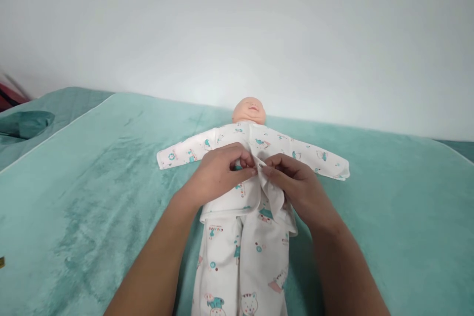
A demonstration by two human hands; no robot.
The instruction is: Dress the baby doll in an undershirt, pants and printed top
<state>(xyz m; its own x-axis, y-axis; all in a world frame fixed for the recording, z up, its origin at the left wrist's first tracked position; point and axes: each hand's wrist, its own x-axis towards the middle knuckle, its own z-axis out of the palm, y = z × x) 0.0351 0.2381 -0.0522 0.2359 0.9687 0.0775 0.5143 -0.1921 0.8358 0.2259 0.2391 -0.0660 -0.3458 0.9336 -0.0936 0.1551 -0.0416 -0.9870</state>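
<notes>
A baby doll (249, 110) lies on its back, its head toward the wall. It wears a white printed baby shirt (229, 202) with both sleeves stretched out sideways, and matching printed pants (262, 261). Over the doll's chest, my left hand (225, 168) pinches one front edge of the shirt near the middle. My right hand (292, 177) grips the other front edge, whose lower corner is folded back so that its plain inside shows. The fingertips of both hands almost meet at the shirt's opening. Any fastener between them is hidden by the fingers.
A green plush blanket (388, 227) covers the surface under the doll, with a pale seam at left. Behind it rises a white wall (237, 29). At the far left lie a rumpled green fold (29, 123) and a red item (11, 96).
</notes>
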